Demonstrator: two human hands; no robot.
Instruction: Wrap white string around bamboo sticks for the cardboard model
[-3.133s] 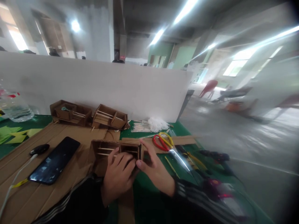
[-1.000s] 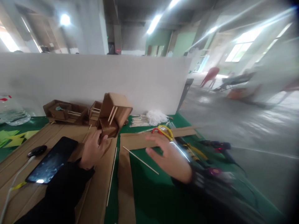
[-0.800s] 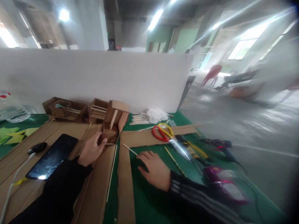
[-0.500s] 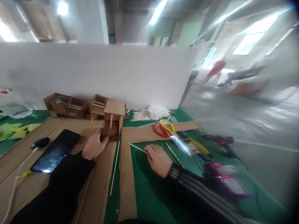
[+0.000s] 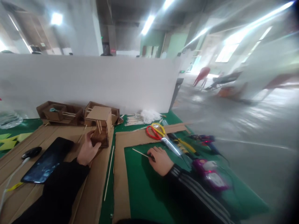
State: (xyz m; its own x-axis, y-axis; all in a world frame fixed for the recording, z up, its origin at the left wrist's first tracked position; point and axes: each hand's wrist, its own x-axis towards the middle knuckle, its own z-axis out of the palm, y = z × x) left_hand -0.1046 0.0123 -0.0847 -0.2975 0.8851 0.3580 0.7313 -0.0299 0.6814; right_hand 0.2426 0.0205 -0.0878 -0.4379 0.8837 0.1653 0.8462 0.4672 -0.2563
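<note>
My left hand (image 5: pixel 89 150) grips the lower front corner of a small cardboard model (image 5: pixel 99 119), fingers behind its left side and thumb at the front. The model has a flat roof and thin upright sticks beneath it, and stands on a cardboard sheet. My right hand (image 5: pixel 161 160) rests low over the green tabletop, closed around one end of a thin wooden stick (image 5: pixel 140 152) that points left. What else may lie under its curled fingers is hidden. Another long thin stick (image 5: pixel 109 174) lies between the cardboard sheet and an L-shaped cardboard strip (image 5: pixel 120 174).
Scissors (image 5: pixel 171 146), pliers (image 5: pixel 187 146), a glue gun (image 5: pixel 205 139) and a purple box (image 5: pixel 210 174) lie to the right. At the back are loose sticks (image 5: pixel 134 120) and cardboard boxes (image 5: pixel 58 113) before a white partition (image 5: pixel 93 81). A phone (image 5: pixel 48 160) and mouse (image 5: pixel 32 152) lie left.
My left hand has turned the cardboard model, so more of its right side shows. My right hand still holds the stick. The whole view has shifted a little.
</note>
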